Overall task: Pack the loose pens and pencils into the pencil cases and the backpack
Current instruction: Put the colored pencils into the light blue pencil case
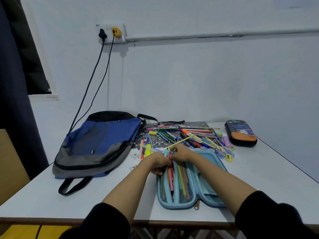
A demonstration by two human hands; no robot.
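While I watch from the head camera, these are my readings:

Writing: small dark tags sit on the backpack [96,140], but I cannot read them; the print on the ruler [142,149] near it is too blurred to make out.

Open case: the light blue pencil case [209,171] lies unzipped on the white table [259,178] in front of me, its long axis running from me toward the wall, zipper pull at the near end. Pens and pencils already sit in its mesh sleeves, lying along that same axis.

Left hand: my left hand [159,163] is curled closed at the far left edge of the case, fingers pinching the top of a pink pen [170,175] that points toward me.

Right hand: my right hand [181,152] is closed at the far end of the case, holding a yellow pencil [181,140] that slants up and to the right, away from me.

Loose pile: the pens and pencils [189,135] lie scattered on a dark patterned mat [155,140] beyond the case, most running left to right or diagonally.

Second case: a dark pencil case [240,133] with an orange and blue picture lies shut at the far right, well apart from the blue one.

Backpack: blue and grey, flat on the left, top toward the wall, strap loop hanging toward me.
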